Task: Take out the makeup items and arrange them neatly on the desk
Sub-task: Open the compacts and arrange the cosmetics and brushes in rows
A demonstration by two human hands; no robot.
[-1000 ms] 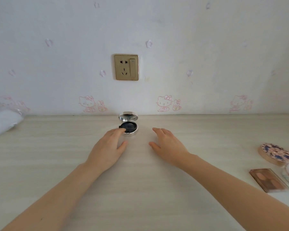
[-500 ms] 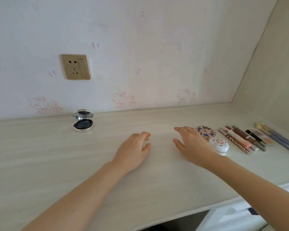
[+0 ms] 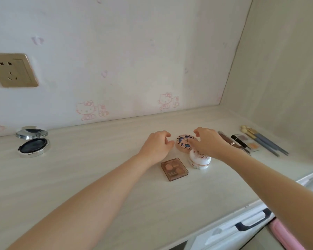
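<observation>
Left hand (image 3: 156, 144): palm down over the desk (image 3: 98, 174), fingers loosely curled and holding nothing, thumb tip just beside the left rim of the round patterned compact (image 3: 182, 142).
Right hand (image 3: 209, 141): arched over the right half of that compact, fingers bent down toward its lid; whether they pinch it or only hang above it cannot be told.
White jar (image 3: 200, 161): just in front of the compact, under the right wrist.
Brown palette (image 3: 174, 169): flat, just left of the jar, near the left wrist.
Right-hand row: dark pencils (image 3: 239, 141), a small clear palette (image 3: 251, 142) and brushes (image 3: 264, 141) lie side by side.
Open room: a broad bare stretch of desk runs between the left hand and the open silver compact (image 3: 33, 143), which is well apart near the wall.
Edges: the back wall carries a socket (image 3: 13, 70); a side panel (image 3: 278, 78) closes the desk just beyond the brushes; the front edge slants past the right forearm, with a drawer handle (image 3: 251, 222) below.
Hidden or unclear: the right hand covers part of the compact, the jar's top and the near pencil ends; the row is blurred; the socket is cut off at the left border.
</observation>
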